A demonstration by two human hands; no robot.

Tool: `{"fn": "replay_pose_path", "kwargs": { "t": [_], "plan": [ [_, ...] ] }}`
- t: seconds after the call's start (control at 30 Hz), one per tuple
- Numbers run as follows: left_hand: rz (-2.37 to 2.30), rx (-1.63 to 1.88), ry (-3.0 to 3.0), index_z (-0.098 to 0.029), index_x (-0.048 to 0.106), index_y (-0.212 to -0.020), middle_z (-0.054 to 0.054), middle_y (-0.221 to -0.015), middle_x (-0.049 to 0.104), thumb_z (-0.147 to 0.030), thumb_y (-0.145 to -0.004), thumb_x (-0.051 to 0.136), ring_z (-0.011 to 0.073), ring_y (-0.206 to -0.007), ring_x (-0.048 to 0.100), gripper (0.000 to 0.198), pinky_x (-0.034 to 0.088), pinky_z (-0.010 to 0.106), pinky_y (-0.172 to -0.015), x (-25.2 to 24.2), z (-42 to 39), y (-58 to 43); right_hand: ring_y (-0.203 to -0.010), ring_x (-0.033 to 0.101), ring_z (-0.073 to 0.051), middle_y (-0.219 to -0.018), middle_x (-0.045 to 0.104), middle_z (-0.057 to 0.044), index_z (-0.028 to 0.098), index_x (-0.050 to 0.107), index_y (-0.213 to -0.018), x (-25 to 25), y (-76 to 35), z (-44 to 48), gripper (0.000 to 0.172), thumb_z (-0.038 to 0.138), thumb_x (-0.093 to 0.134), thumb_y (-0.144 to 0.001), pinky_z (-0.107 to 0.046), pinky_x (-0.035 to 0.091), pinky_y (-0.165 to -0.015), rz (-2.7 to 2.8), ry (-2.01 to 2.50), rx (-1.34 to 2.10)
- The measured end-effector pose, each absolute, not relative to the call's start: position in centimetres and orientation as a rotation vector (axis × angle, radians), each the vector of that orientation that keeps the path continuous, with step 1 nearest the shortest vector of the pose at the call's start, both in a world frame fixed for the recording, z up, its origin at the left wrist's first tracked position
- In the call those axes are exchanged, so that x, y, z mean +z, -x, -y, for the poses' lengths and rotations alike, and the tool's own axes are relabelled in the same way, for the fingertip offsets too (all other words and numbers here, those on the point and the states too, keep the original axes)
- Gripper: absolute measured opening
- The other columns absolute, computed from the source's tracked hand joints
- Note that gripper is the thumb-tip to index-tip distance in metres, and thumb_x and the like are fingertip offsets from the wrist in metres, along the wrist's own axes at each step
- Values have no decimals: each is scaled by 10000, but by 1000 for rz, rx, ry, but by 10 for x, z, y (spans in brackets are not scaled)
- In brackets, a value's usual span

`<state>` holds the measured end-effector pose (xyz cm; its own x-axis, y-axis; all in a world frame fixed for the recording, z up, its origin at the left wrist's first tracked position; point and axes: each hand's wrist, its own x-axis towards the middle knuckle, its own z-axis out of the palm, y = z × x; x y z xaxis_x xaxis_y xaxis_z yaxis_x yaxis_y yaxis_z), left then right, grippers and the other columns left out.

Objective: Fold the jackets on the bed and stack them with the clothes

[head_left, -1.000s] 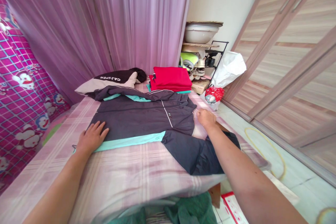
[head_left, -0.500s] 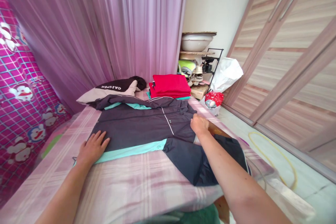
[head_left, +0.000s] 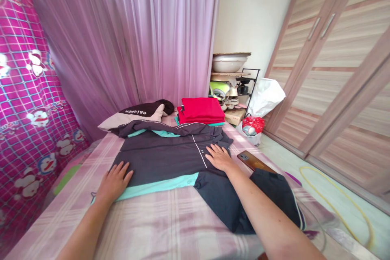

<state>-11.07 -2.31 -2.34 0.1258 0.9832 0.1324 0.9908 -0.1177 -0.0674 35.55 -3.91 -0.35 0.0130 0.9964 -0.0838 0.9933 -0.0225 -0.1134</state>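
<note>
A dark grey jacket [head_left: 164, 156] with a teal band lies spread flat on the pink plaid bed [head_left: 158, 227]. My left hand [head_left: 114, 180] rests open and flat on its lower left corner, over the teal hem. Flat on the jacket's right side, beside the white zip line, lies my right hand [head_left: 218, 157], fingers stretched out. One dark sleeve [head_left: 240, 203] trails toward the bed's right edge under my right forearm.
A folded red stack [head_left: 201, 110] and a folded black-and-beige garment [head_left: 137, 113] sit at the far end of the bed. A phone [head_left: 254, 161] lies right of the jacket. Purple curtain behind; a shelf with a basin [head_left: 228, 63], bags and wardrobe doors to the right.
My right hand has moved left from the jacket's right edge onto its front and opened flat, uncovering the phone. The left hand has stayed in place. The view has tilted up.
</note>
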Motion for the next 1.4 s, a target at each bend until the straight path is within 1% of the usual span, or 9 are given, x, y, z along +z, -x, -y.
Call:
{"fn": "replay_pose_path", "kwargs": {
  "t": [0.1,0.17,0.3,0.4,0.5,0.57,0.87,1.07,1.4],
  "plan": [
    [2030,-45,2217,-165,486,-1479,150,-1562,439,-425,-945,315,333,-1439,400,618,360,527,-1134,-21,24,107,-1512,243,-244,-1635,311,-91,230,378,-1553,-3,-352,43,586,476,273,-1032,-477,183,-1213,2155,2207,113],
    [2046,-50,2200,-160,483,-1480,142,-1560,444,-426,-940,308,328,-1435,407,628,370,520,-1131,-20,25,105,-1480,320,-245,-1593,394,-106,210,453,-1512,-3,-348,46,550,437,315,-1031,-447,231,-1200,2119,2192,6],
    [1967,-250,2181,-148,604,-1375,130,-1493,533,-419,-927,320,313,-1390,470,596,394,470,-1132,-16,29,105,-1351,499,-218,-1453,570,-119,157,619,-1367,-4,-346,51,467,334,362,-1020,-331,325,-1151,1999,2160,-152],
    [1900,-379,2251,-172,689,-1264,102,-1371,647,-402,-931,296,271,-1289,574,564,420,408,-1123,-12,34,106,-1277,567,-210,-1375,635,-112,157,679,-1284,-5,-348,51,425,298,388,-1008,-312,375,-1116,1960,2128,-159],
    [2000,-371,2280,-204,713,-1224,72,-1266,714,-415,-932,272,248,-1163,658,569,495,369,-1045,-6,39,104,-1258,584,-208,-1351,653,-109,155,694,-1260,-5,-349,51,412,280,401,-999,-311,392,-1105,1947,2111,-168],
    [2042,-363,2275,-203,707,-1234,71,-1262,716,-422,-930,267,253,-1144,668,578,514,369,-1018,-3,41,102,-1254,589,-206,-1345,657,-106,163,697,-1258,-5,-349,51,408,271,407,-993,-310,394,-1103,1950,2107,-170],
    [2032,-433,2273,-194,724,-1208,74,-1259,717,-403,-918,295,257,-1133,672,558,513,368,-1018,-10,36,106,-1230,606,-210,-1317,674,-112,138,706,-1240,-4,-348,53,389,249,447,-972,-292,401,-1091,1929,2083,-177],
    [2017,-542,2271,-209,752,-1143,69,-1186,749,-401,-908,363,245,-1068,697,493,544,341,-946,-11,37,108,-1220,616,-218,-1297,684,-118,158,721,-1211,-6,-350,52,362,240,470,-963,-317,415,-1086,1920,2056,-169],
    [2106,-649,2178,-235,751,-1118,69,-1193,743,-375,-932,426,242,-1033,706,399,565,333,-835,-6,46,104,-1215,619,-209,-1292,690,-105,164,720,-1208,-10,-353,50,358,244,475,-960,-305,415,-1084,1913,2053,-177]
  ]
}}
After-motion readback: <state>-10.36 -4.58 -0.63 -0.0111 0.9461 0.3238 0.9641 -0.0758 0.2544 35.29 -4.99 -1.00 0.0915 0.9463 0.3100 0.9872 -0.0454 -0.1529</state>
